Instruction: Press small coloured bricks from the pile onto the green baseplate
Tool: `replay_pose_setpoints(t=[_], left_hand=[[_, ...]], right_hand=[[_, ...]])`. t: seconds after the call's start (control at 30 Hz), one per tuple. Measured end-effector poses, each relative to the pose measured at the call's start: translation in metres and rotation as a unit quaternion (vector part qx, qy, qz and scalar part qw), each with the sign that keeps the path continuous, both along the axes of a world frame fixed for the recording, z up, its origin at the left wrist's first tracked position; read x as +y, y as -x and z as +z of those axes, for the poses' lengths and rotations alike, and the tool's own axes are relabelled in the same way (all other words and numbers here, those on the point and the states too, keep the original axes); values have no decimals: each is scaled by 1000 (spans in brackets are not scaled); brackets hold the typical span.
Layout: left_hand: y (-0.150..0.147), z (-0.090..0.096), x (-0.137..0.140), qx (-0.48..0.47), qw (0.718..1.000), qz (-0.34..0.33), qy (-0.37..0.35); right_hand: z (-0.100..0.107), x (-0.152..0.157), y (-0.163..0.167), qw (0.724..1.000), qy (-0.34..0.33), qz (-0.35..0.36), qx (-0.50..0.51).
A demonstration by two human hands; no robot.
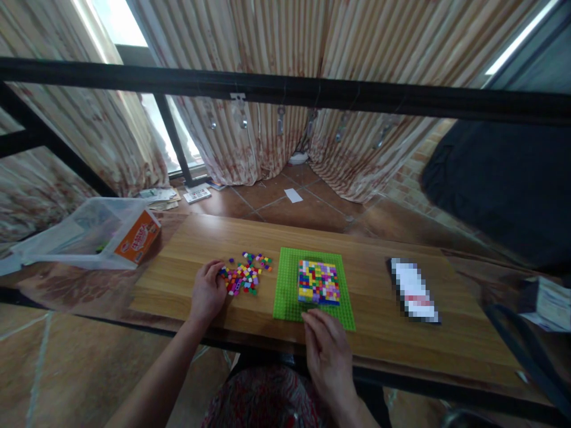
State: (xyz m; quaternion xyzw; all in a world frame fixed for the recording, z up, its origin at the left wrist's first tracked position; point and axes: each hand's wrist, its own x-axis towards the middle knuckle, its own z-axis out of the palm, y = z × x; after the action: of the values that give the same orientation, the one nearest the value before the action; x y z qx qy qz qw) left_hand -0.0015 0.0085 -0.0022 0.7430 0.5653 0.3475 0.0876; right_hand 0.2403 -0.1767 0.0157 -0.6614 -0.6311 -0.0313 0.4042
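Loose little toy bricks point(243, 276) in many colours lie in a pile on the wooden table point(375, 345). My left hand point(209, 290) rests at the pile's left edge, its fingers bent together against the bricks; its fingertips are partly hidden. To the right of the pile lies a green studded baseplate point(285, 297). On it stands a square block of tightly set multicoloured bricks point(319, 282). My right hand point(328, 342) is over the baseplate's front edge, just in front of the block. Its thumb and fingers are pinched together, and whatever they may hold is too small to make out.
A clear plastic bin point(89, 232) with an orange label stands off the table's left end. Toward the right lies a phone-like object point(413, 291), its face pixelated. A dark metal bar point(285, 89) crosses beyond the table, with curtains point(276, 35) behind it.
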Motion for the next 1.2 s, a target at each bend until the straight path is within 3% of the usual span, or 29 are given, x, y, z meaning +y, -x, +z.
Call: replay_pose_setpoints(t=[0.1, 0.23, 0.37, 0.63, 0.83, 1.03, 1.2], left_hand=[[-1, 1, -2, -6, 1000, 0, 6], [-3, 2, -3, -17, 1000, 2, 11], [-4, 3, -5, -26, 1000, 7, 13], [-5, 3, -6, -37, 999, 11, 21], [-5, 2, -5, -40, 999, 10, 28], [-6, 3, -7, -52, 998, 5, 32], [-6, 4, -9, -59, 998, -9, 34]], right_hand=[[-6, 0, 24, 998, 12, 52, 33], [-7, 22, 42, 994, 22, 94, 46], [-2, 63, 49, 997, 24, 65, 24], [1, 130, 48, 993, 114, 20, -18], [-3, 139, 53, 987, 144, 3, -73], [-4, 129, 67, 986, 126, 112, -13], [1, 156, 60, 992, 99, 65, 30]])
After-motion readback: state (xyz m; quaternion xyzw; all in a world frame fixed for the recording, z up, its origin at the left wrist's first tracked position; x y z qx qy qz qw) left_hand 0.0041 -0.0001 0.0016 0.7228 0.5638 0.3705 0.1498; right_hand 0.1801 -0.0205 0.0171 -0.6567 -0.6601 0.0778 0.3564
